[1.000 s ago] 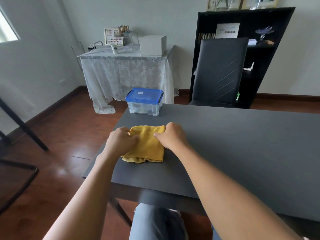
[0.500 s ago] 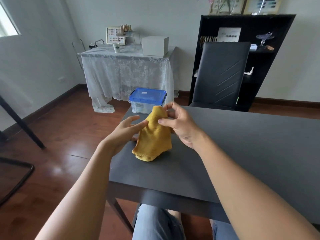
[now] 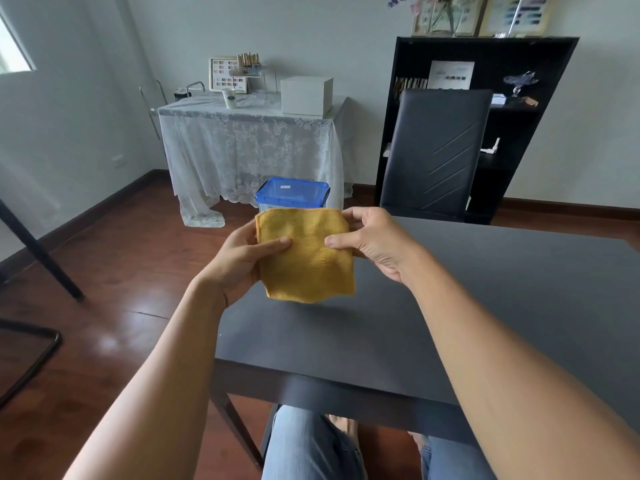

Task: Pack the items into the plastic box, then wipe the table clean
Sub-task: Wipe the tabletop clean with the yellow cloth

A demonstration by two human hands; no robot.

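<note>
A folded yellow cloth (image 3: 306,258) hangs in the air above the near left part of the dark table (image 3: 485,306). My left hand (image 3: 242,259) pinches its left edge, thumb across the front. My right hand (image 3: 372,242) pinches its right edge the same way. Behind the cloth, at the table's far left corner, stands the clear plastic box (image 3: 292,195) with its blue lid on; the cloth hides its lower part.
A black chair (image 3: 436,154) stands at the table's far side, with a black shelf (image 3: 540,126) behind it. A lace-covered side table (image 3: 249,147) with a white box sits against the back wall. Wooden floor lies to the left. My knees are under the table's near edge.
The cloth lay flat on the table under both hands; both hands lifted it and now hold it up, spread as a flat square in front of the box.
</note>
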